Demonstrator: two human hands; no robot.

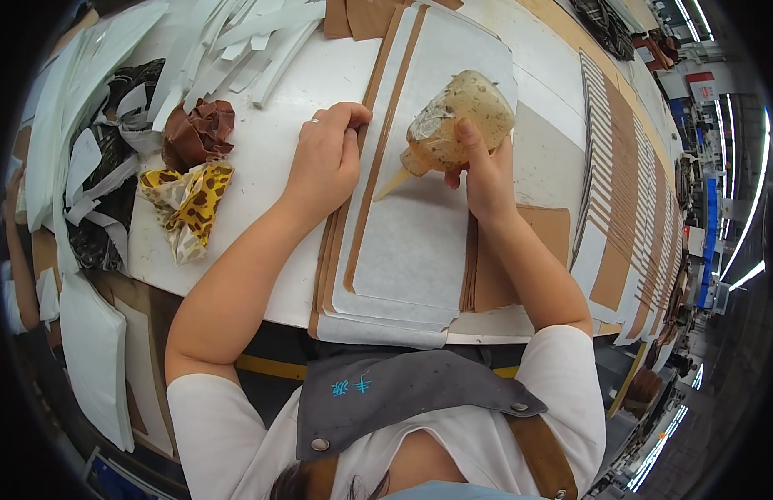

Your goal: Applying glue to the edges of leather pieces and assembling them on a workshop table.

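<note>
My right hand (pixel 489 175) grips a translucent, dirt-specked glue bottle (pixel 464 115), tilted with its narrow nozzle pointing down and to the left. The nozzle tip is over a white sheet (pixel 418 250) with a brown strip (pixel 386 147) along its left side. That sheet lies on a stack of overlapping brown-edged white sheets. At the stack's left edge rests my left hand (pixel 332 156), fingers curled and a ring on one finger; whether it pinches a sheet's edge is hidden. Brown sheets (pixel 524 256) lie beneath my right forearm.
Crumpled brown material (pixel 199 134) and yellow spotted fabric (pixel 190 206) lie left on the white table (pixel 268 144). White strips (pixel 280 59) are piled at the back left. Overlapping striped sheets (pixel 617 187) line the right side. Another person's arm (pixel 23 250) shows at far left.
</note>
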